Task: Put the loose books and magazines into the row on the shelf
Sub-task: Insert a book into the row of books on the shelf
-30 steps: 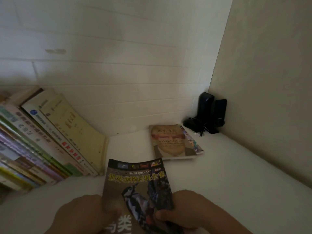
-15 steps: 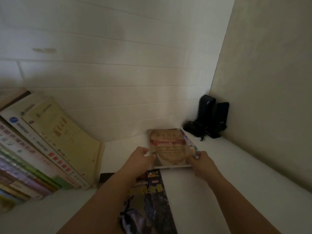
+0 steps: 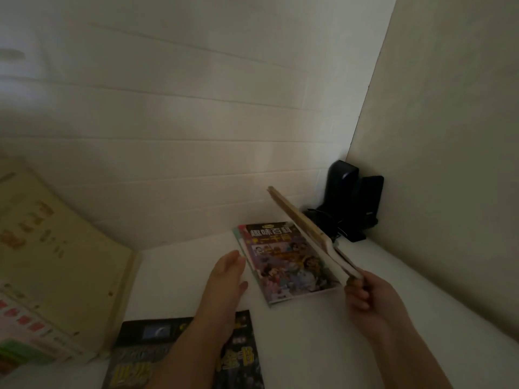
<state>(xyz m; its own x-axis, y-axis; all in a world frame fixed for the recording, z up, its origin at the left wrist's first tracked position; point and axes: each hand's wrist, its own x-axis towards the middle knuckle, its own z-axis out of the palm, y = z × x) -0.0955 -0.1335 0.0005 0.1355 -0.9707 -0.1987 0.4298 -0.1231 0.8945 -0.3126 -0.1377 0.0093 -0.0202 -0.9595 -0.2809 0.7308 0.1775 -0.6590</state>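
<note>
Two hands work over the white shelf (image 3: 323, 341). The right hand (image 3: 370, 296) has its fingers (image 3: 355, 297) clenched round the near corner of a thin book (image 3: 311, 234), which is lifted off the shelf and seen edge-on, slanting up and away toward the back wall. The left hand (image 3: 224, 276) reaches forward with fingers released and nearly straight, holding nothing, its tips just beside the left edge of a colourful magazine (image 3: 283, 262) that lies flat on the shelf under the raised book. A dark magazine (image 3: 157, 357) lies flat nearer the camera, partly covered by the left forearm. On the left, the row of books (image 3: 56, 265) leans over, a pale yellow cover outermost; its near edge rests just beside the dark magazine. In the back right corner stand two black speakers (image 3: 354, 197), with a tangle of cord at their base.
</note>
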